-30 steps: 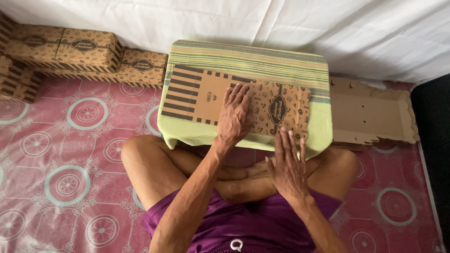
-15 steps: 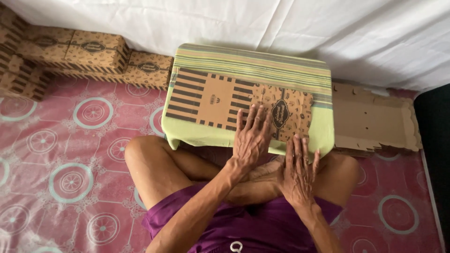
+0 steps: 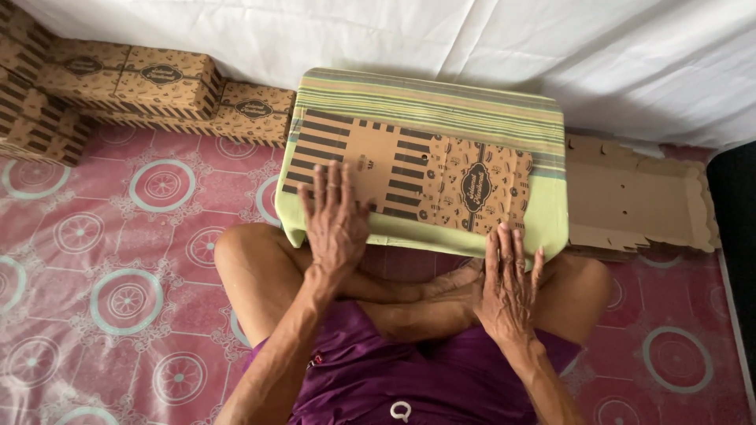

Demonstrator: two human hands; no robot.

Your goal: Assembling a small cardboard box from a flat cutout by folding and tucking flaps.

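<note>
A flat, unfolded cardboard box blank (image 3: pixel 409 177) lies on a green striped cushion (image 3: pixel 441 102) that rests across the seated person's crossed legs. The blank is brown kraft card: its left part carries bold dark stripes and short bars around a plain middle panel, while its right part is covered in small dark doodle-like motifs around an oval dark emblem (the lettering on it is left aside here). It lies flat and roughly square to the cushion, its long side running left to right, with its near edge close to the cushion's front rim.

The left hand (image 3: pixel 337 216) is laid palm down, fingers spread and straight, over the near left corner of the blank, fingertips on the striped part and the heel of the hand over the cushion's front edge. It pinches nothing; it simply presses flat. The right hand (image 3: pixel 510 279) is also open and splayed, palm down, with its fingertips touching the cushion's near edge just below the patterned right end of the blank, holding nothing.

To the upper left, folded boxes (image 3: pixel 161 83) of the same printed card are stacked against a white cloth (image 3: pixel 472 39). To the right of the cushion lies a pile of plain flat cardboard sheets (image 3: pixel 630 201). All rest on a pink patterned floor mat (image 3: pixel 94 260).
</note>
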